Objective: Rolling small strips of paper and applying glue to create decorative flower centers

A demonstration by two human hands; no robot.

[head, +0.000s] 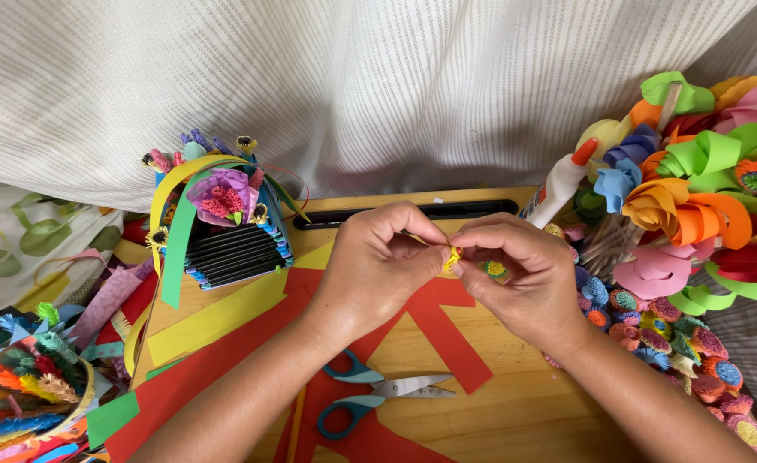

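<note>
My left hand and my right hand meet above a small wooden table. Between their fingertips they pinch a small yellow rolled paper piece. The left hand also seems to hold a thin stick or tool, mostly hidden by the fingers. Directly below the hands lie scissors with teal handles, resting on red paper.
A paper basket with paper flowers stands at the left. Yellow paper strips lie by it. A glue bottle with an orange cap and a big bunch of paper flowers fill the right. Fringed paper pieces sit at far left.
</note>
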